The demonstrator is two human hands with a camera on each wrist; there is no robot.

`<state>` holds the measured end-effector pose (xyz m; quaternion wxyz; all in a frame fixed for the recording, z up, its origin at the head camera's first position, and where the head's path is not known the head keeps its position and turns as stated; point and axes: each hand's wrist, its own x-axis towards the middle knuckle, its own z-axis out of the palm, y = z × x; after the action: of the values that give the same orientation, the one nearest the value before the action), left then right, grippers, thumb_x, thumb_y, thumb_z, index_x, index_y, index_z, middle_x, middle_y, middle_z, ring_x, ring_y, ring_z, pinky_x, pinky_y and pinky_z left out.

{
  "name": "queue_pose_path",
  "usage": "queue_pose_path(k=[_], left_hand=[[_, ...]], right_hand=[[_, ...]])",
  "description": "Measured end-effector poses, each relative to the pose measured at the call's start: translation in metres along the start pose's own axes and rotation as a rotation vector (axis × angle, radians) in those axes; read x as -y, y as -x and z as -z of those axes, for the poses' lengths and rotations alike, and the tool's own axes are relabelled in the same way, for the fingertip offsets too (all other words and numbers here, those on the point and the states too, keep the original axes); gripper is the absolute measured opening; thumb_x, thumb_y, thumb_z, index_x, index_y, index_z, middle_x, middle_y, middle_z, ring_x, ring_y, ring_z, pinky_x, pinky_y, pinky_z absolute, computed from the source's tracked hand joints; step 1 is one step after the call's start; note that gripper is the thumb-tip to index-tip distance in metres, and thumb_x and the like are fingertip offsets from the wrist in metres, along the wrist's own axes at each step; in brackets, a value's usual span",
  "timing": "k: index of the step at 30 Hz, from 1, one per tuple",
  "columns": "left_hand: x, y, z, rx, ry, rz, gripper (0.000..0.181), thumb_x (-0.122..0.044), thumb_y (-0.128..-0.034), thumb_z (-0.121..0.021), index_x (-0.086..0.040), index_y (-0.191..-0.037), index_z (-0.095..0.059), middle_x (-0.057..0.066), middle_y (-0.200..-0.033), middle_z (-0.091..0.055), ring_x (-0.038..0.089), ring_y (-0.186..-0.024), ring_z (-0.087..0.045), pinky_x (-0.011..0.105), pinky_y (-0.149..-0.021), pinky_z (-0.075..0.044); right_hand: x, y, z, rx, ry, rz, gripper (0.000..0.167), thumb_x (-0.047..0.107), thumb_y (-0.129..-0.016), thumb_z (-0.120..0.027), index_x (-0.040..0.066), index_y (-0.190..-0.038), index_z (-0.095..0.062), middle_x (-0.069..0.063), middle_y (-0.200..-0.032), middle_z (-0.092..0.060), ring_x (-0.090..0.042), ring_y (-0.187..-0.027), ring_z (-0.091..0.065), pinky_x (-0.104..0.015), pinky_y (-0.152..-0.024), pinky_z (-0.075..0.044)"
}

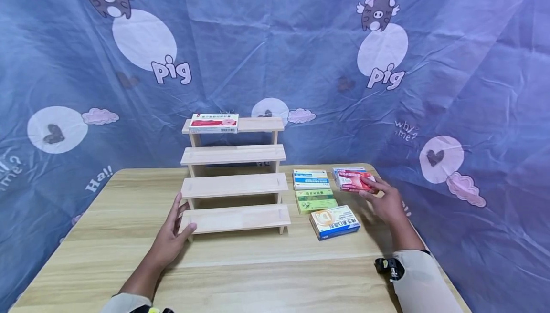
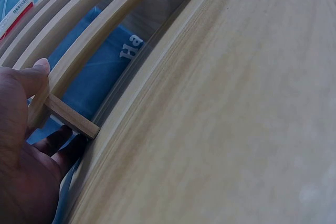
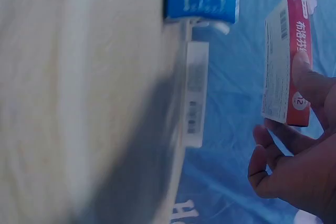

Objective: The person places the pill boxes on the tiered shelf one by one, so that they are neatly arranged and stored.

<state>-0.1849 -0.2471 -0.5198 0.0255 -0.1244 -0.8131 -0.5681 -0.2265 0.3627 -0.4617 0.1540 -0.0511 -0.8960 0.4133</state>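
My right hand (image 1: pixel 388 204) pinches a red and white medicine box (image 1: pixel 350 181) by its right end. In the right wrist view this medicine box (image 3: pixel 278 66) is raised off the table, thumb on its red face. A wooden four-step display stand (image 1: pixel 234 217) stands at the middle of the table. My left hand (image 1: pixel 169 240) grips the left end of its lowest step, thumb on top. In the left wrist view the left hand's fingers (image 2: pixel 63 142) lie beside the stand's leg. On the top step lies a white and red medicine box (image 1: pixel 214 123).
Right of the stand lie a blue and white box (image 1: pixel 311 179), a green box (image 1: pixel 316 201) and a vitamin D box (image 1: pixel 335 222). Another blue-edged box (image 1: pixel 336 172) is partly hidden behind the red one. A blue printed cloth (image 1: pixel 275 41) hangs behind the wooden table (image 1: pixel 275 270).
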Motion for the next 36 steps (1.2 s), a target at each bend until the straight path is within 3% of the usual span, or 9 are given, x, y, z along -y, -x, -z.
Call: queue_pose_path(k=[6, 10, 13, 15, 17, 21, 26, 33, 36], left_hand=[[-0.001, 0.000, -0.001, -0.001, -0.005, 0.001, 0.098, -0.021, -0.1125, -0.064, -0.043, -0.174, 0.009, 0.029, -0.179, -0.022, 0.057, -0.166, -0.013, -0.008, -0.108, -0.019], [-0.001, 0.000, -0.001, -0.001, -0.020, 0.011, 0.098, -0.022, -0.1123, -0.064, -0.040, -0.175, 0.009, 0.028, -0.179, -0.023, 0.058, -0.165, -0.015, 0.017, -0.130, -0.022], [-0.001, 0.000, 0.000, -0.001, -0.030, 0.011, 0.099, -0.022, -0.1120, -0.065, -0.037, -0.176, 0.009, 0.028, -0.178, -0.024, 0.059, -0.164, -0.017, 0.019, -0.129, -0.027], [0.000, -0.001, 0.000, -0.003, -0.031, 0.001, 0.099, -0.021, -0.1118, -0.065, -0.035, -0.177, 0.008, 0.029, -0.178, -0.025, 0.059, -0.164, -0.018, 0.002, -0.117, -0.026], [0.000, -0.001, 0.000, -0.003, -0.027, -0.005, 0.099, -0.021, -0.1118, -0.065, -0.037, -0.176, 0.009, 0.030, -0.178, -0.024, 0.059, -0.164, -0.018, -0.006, -0.107, -0.023], [0.001, 0.001, -0.001, -0.009, -0.016, -0.012, 0.099, -0.020, -0.1119, -0.065, -0.043, -0.175, 0.008, 0.030, -0.178, -0.024, 0.059, -0.164, -0.016, -0.008, -0.106, -0.021], [0.002, 0.001, -0.001, -0.003, -0.008, -0.017, 0.099, -0.019, -0.1118, -0.065, -0.043, -0.174, 0.008, 0.031, -0.177, -0.023, 0.059, -0.164, -0.015, -0.007, -0.107, -0.021], [0.001, -0.001, 0.000, -0.009, -0.013, -0.021, 0.099, -0.020, -0.1121, -0.064, -0.044, -0.174, 0.008, 0.031, -0.177, -0.024, 0.058, -0.164, -0.015, -0.008, -0.107, -0.020], [0.002, 0.000, 0.000, -0.012, -0.017, -0.020, 0.099, -0.020, -0.1120, -0.064, -0.043, -0.175, 0.008, 0.031, -0.177, -0.024, 0.058, -0.164, -0.016, -0.008, -0.107, -0.020]], right_hand=[[0.019, 0.004, 0.000, -0.022, -0.053, -0.018, 0.051, 0.007, -0.099, -0.081, 0.005, -0.148, -0.067, -0.036, -0.168, -0.042, -0.058, -0.157, -0.038, -0.065, -0.129, -0.032], [0.032, 0.008, 0.001, -0.055, -0.080, -0.019, 0.051, 0.008, -0.098, -0.082, 0.003, -0.146, -0.068, -0.036, -0.165, -0.046, -0.057, -0.157, -0.040, -0.064, -0.130, -0.032], [0.042, 0.013, 0.001, -0.087, -0.096, -0.010, 0.050, 0.007, -0.097, -0.083, 0.002, -0.144, -0.069, -0.037, -0.163, -0.048, -0.056, -0.155, -0.043, -0.063, -0.129, -0.035], [0.048, 0.015, 0.001, -0.107, -0.099, 0.005, 0.049, 0.006, -0.096, -0.084, 0.001, -0.143, -0.070, -0.037, -0.162, -0.049, -0.056, -0.155, -0.044, -0.061, -0.127, -0.037], [0.054, 0.016, 0.000, -0.120, -0.102, 0.016, 0.048, 0.006, -0.096, -0.084, 0.002, -0.143, -0.071, -0.035, -0.162, -0.050, -0.054, -0.154, -0.045, -0.057, -0.122, -0.040], [0.063, 0.017, -0.004, -0.127, -0.096, 0.036, 0.047, 0.008, -0.097, -0.084, 0.004, -0.142, -0.072, -0.032, -0.161, -0.054, -0.048, -0.148, -0.052, -0.049, -0.109, -0.042], [0.075, 0.015, -0.012, -0.121, -0.108, 0.043, 0.046, 0.009, -0.098, -0.083, 0.004, -0.142, -0.072, -0.031, -0.161, -0.054, -0.049, -0.149, -0.051, -0.056, -0.117, -0.042], [0.100, 0.002, -0.022, -0.131, -0.082, 0.089, 0.044, 0.014, -0.101, -0.081, 0.004, -0.143, -0.072, -0.029, -0.151, -0.063, -0.039, -0.116, -0.061, -0.044, -0.099, -0.046], [0.109, -0.005, -0.026, -0.144, -0.071, 0.106, 0.044, 0.016, -0.101, -0.081, 0.004, -0.142, -0.072, -0.027, -0.149, -0.066, -0.036, -0.113, -0.061, -0.039, -0.095, -0.045]])
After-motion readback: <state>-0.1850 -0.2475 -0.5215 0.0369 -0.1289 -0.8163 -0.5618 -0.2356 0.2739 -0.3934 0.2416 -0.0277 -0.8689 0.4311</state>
